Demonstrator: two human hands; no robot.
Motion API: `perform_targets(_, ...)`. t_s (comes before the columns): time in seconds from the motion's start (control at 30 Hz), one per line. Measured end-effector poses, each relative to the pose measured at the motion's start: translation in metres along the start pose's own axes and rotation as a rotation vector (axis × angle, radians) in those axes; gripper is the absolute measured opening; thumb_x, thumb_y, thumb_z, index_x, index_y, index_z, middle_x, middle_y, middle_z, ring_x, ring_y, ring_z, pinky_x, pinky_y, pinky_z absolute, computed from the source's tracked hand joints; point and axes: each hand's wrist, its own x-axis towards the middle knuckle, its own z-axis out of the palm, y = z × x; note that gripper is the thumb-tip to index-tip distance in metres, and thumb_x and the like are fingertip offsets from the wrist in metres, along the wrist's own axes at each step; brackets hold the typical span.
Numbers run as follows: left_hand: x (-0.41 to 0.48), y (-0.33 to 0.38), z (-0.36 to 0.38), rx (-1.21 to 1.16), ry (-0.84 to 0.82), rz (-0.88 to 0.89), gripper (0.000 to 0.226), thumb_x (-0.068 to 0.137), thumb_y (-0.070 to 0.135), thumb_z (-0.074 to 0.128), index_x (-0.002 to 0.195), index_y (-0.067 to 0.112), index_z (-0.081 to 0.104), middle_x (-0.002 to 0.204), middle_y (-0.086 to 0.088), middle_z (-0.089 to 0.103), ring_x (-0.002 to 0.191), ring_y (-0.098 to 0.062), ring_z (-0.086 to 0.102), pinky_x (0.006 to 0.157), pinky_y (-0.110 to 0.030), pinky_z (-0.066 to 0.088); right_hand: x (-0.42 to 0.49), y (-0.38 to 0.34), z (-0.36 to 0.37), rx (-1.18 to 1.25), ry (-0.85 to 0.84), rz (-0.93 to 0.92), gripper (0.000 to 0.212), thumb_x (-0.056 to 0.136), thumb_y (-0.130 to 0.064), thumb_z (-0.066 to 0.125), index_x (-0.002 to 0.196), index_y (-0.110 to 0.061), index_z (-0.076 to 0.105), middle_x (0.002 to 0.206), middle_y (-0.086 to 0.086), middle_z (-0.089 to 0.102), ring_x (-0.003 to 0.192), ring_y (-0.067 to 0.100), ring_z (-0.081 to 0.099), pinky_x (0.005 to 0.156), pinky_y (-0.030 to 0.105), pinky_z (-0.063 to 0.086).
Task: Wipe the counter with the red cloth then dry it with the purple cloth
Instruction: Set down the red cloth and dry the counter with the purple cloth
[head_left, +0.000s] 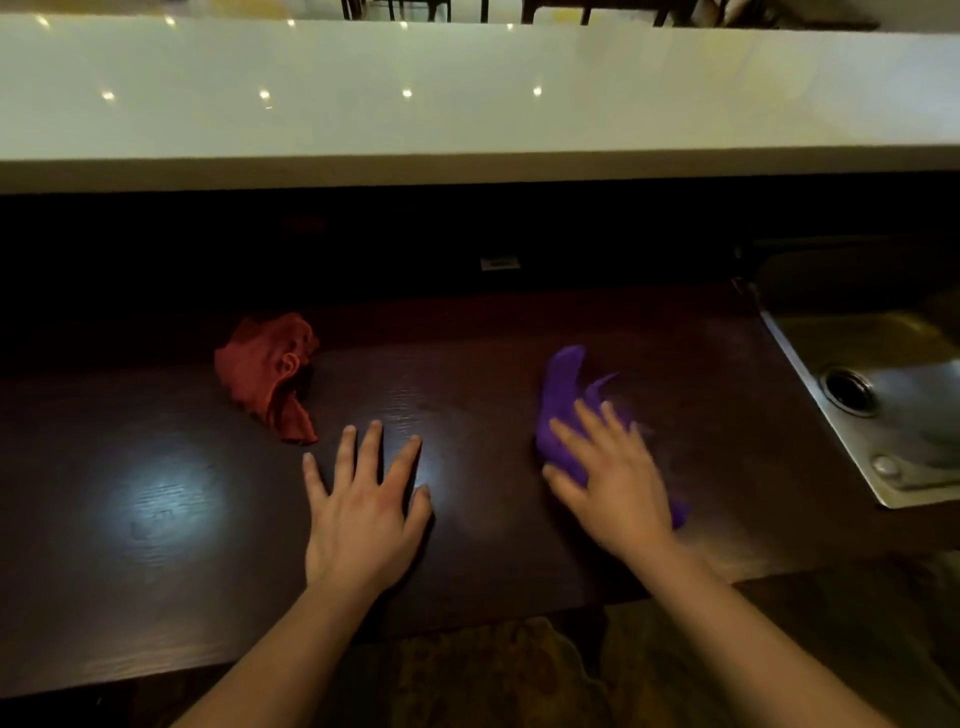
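Toward tabletop (467, 374) right edge: right grip (618, 483) unclenched, pressing purple cloth (563, 395) | left grip (363, 514) released | red cloth (265, 369) idle | drying judged underway

Dark counter (156, 493): wide bare stretch to the left of the left hand (363, 519), which lies flat on the wood. Red cloth (270, 374) lies crumpled just beyond its fingertips, not touching. A bare lane runs between the hands. Right hand (608, 483) lies on the purple cloth (563, 395). The sink (883, 415) bounds the right end; a raised white ledge (467, 104) closes the back.
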Motion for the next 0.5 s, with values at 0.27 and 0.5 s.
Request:
perform_targets(0.27, 0.002, -0.002, 0.006, 0.024, 0.025, 0.015, 0.06, 0.091, 0.056, 0.028, 0.146, 0.034, 0.038, 0.157, -0.012, 0.033, 0.148, -0.032, 0.016, 0.114, -0.067, 0.009, -0.02, 0.071, -0.025, -0.048, 0.014, 0.161, 0.055, 0.092, -0.051, 0.053, 0.144, -0.036, 0.043, 0.16, -0.003, 0.029, 0.15, 0.021, 0.018, 0.122, 0.043, 0.012)
perform_targets(0.5, 0.0, 0.001, 0.0, 0.014, 0.017, -0.001, 0.064, 0.09, 0.057, 0.022, 0.148, 0.035, 0.035, 0.159, -0.011, 0.029, 0.15, -0.03, 0.011, 0.115, -0.065, 0.005, -0.025, 0.021, -0.005, -0.045, -0.003, -0.018, 0.055, 0.089, -0.059, 0.049, 0.14, -0.039, 0.049, 0.157, -0.001, 0.036, 0.148, 0.029, 0.024, 0.119, 0.046, 0.018)
